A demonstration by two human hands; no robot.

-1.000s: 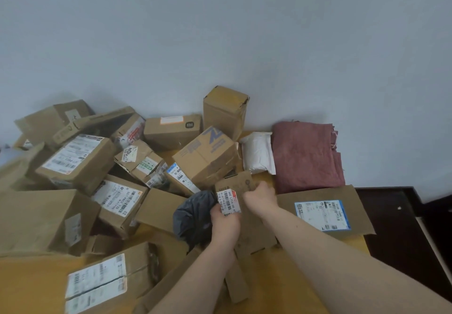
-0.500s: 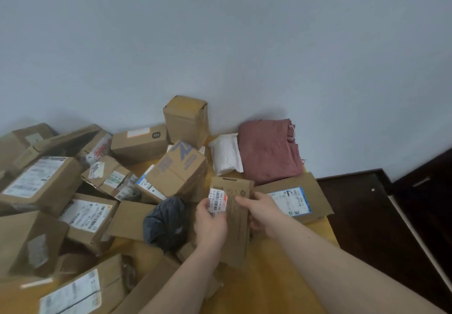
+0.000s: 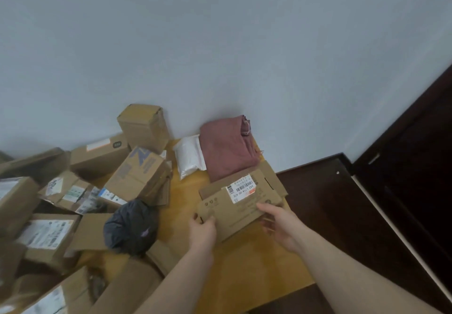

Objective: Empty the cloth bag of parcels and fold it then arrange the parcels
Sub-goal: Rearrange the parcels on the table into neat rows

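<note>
A flat cardboard mailer with a white barcode label lies over another flat cardboard parcel near the table's right edge. My left hand grips its near left corner and my right hand holds its near right edge. The folded dusty-red cloth bag rests against the wall just behind them. A white padded parcel lies to the left of the cloth. Many brown boxes are heaped on the left, including a blue-printed box and an upright box.
A dark grey soft bundle sits left of my left hand. The yellow wooden table ends at right over a dark floor. A pale wall stands behind, and a dark door frame at far right.
Both hands carried the flat mailer from the middle of the pile to the right, turned it from upright to flat, and laid it over the flat parcel in front of the cloth.
</note>
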